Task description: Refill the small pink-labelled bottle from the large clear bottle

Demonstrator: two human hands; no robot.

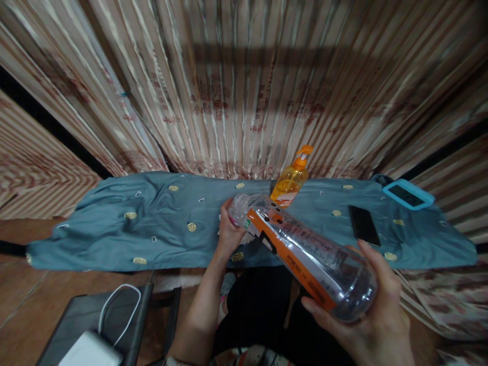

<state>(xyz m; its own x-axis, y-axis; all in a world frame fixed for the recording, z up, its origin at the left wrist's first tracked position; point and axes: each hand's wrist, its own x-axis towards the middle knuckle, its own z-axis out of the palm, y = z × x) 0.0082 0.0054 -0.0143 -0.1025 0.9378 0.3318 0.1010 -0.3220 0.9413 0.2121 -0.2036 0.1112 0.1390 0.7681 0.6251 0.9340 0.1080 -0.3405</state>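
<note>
A large clear plastic bottle [305,254] with an orange label lies tilted in the air between my hands, its neck up and to the left. My right hand [377,310] is wrapped round its base. At the neck, my left hand [231,231] closes its fingers round the bottle's mouth; whether a cap is there I cannot make out. Something whitish, partly hidden, lies on the cloth below my left hand. Behind the bottle stands an upright pump bottle [290,183] of orange-yellow liquid with an orange pump head.
A blue-green patterned cloth [99,223] covers the narrow table. On its right lie a black phone [364,225] and a light-blue framed device [407,194]. At lower left, a dark stool [76,315] carries a white box with a cable [91,351]. Striped curtains [244,101] hang behind.
</note>
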